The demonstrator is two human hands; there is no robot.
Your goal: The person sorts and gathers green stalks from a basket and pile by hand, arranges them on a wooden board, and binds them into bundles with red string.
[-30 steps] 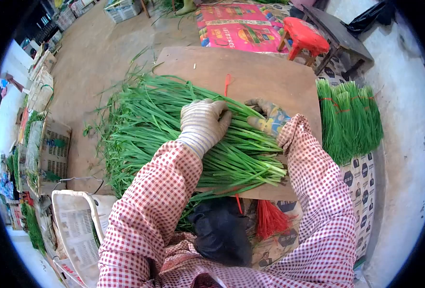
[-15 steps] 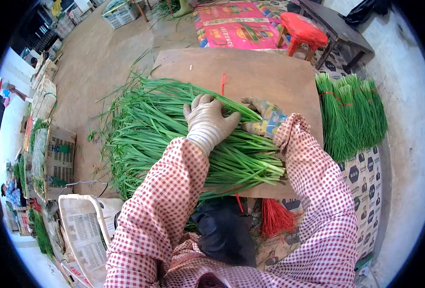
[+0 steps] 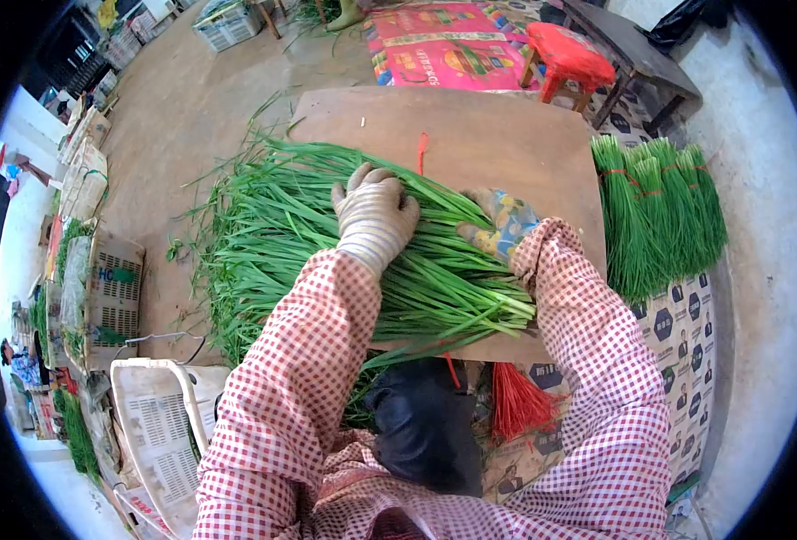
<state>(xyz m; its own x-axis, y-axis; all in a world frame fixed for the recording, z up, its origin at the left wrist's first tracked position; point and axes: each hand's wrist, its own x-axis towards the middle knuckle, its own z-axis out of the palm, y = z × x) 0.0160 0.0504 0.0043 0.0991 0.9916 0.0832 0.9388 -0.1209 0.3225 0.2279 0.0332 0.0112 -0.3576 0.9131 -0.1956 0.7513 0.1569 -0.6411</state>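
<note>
A wide heap of long green stalks (image 3: 281, 216) lies across a brown board (image 3: 506, 135), leafy ends to the left and pale ends to the right. My left hand (image 3: 374, 211), in a striped, soiled glove, rests on top of the stalks with its fingers bent and somewhat apart. At the upper right of the heap, my right hand (image 3: 499, 223), in a blue and yellow patterned glove, is closed round the pale ends of some stalks. A red tie (image 3: 423, 151) lies on the board beyond the heap, partly under it.
Tied green bundles (image 3: 655, 211) stand right of the board. A red stool (image 3: 567, 61) and a dark bench (image 3: 632, 49) are behind at the right. White crates (image 3: 160, 432) line the left side. Red strands (image 3: 517, 400) hang below the board's near edge.
My left hand has shifted slightly left and away from my right hand since half a second ago. My right hand stays at the pale ends.
</note>
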